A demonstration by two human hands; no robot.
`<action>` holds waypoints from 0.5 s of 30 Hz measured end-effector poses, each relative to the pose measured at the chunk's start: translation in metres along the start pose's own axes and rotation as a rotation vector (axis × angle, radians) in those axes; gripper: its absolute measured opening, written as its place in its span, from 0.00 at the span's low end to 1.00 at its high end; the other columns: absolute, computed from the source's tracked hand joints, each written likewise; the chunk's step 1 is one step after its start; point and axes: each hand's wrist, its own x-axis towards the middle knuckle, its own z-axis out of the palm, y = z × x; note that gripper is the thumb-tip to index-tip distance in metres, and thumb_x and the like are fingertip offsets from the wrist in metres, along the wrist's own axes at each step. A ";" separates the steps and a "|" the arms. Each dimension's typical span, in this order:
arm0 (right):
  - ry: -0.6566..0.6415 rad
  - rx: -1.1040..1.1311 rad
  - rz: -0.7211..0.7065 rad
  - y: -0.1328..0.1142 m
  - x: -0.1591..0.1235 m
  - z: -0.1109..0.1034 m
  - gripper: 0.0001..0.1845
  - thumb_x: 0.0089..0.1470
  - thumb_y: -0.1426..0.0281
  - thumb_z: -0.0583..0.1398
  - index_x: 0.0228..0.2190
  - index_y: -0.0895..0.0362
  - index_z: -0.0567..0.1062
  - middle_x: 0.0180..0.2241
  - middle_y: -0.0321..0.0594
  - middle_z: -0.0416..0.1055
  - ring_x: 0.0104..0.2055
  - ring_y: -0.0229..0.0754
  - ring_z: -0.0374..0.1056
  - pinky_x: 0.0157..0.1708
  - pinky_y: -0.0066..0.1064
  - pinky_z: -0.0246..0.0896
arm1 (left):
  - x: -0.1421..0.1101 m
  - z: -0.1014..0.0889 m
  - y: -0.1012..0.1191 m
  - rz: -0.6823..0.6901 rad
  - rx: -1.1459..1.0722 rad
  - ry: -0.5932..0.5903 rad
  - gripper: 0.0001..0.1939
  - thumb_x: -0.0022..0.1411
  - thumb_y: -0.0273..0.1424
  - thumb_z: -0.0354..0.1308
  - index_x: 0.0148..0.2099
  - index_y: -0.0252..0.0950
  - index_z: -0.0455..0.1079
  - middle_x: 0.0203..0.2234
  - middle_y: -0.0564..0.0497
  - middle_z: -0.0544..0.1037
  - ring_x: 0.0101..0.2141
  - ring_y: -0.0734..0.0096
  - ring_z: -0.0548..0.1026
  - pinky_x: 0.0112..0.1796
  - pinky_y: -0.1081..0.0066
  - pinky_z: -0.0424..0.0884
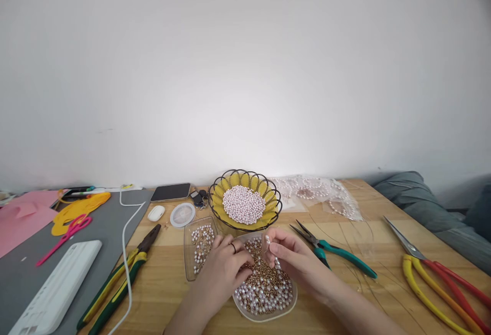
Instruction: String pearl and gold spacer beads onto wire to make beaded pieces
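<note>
My left hand [225, 266] rests over a clear dish [286, 310] full of pearl and gold beads, its fingers curled down into the beads and a dark ring on one finger. My right hand [286, 254] hovers over the same dish, fingertips pinched on a short string of small pearl beads [273, 257] that hangs from them. A clear rectangular tray [188, 253] with more pearl beads lies just left of my left hand. Behind both hands stands a black wire basket [245, 203] with a yellow liner, heaped with pale pink pearls.
Teal-handled pliers [333, 251] lie right of my right hand; large yellow and red shears [437, 278] lie further right. Green-yellow pliers [118, 278], a white cable, pink scissors [65, 238], a white case, a phone [171, 192], an earbud case and a thread spool [182, 215] sit left. Bagged pearl strands [322, 194] lie behind.
</note>
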 end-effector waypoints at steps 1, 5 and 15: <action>-0.004 -0.001 0.001 0.001 0.000 0.000 0.20 0.51 0.55 0.72 0.28 0.56 0.74 0.23 0.32 0.69 0.26 0.37 0.61 0.33 0.30 0.54 | 0.000 0.001 0.000 0.001 0.005 -0.006 0.05 0.61 0.24 0.68 0.37 0.38 0.78 0.35 0.50 0.81 0.40 0.57 0.73 0.42 0.60 0.62; -0.007 0.000 0.006 0.000 0.000 0.000 0.20 0.51 0.55 0.72 0.28 0.56 0.74 0.22 0.31 0.69 0.26 0.37 0.61 0.33 0.30 0.54 | 0.001 0.001 0.001 -0.012 -0.022 -0.005 0.06 0.61 0.24 0.69 0.35 0.38 0.76 0.35 0.51 0.81 0.39 0.58 0.73 0.41 0.61 0.61; -0.024 0.011 0.026 0.001 0.001 -0.001 0.20 0.51 0.55 0.73 0.29 0.57 0.74 0.22 0.31 0.70 0.26 0.35 0.61 0.32 0.29 0.53 | 0.001 -0.015 0.007 -0.060 -0.200 0.080 0.05 0.61 0.23 0.65 0.35 0.39 0.79 0.34 0.49 0.80 0.40 0.56 0.73 0.44 0.58 0.65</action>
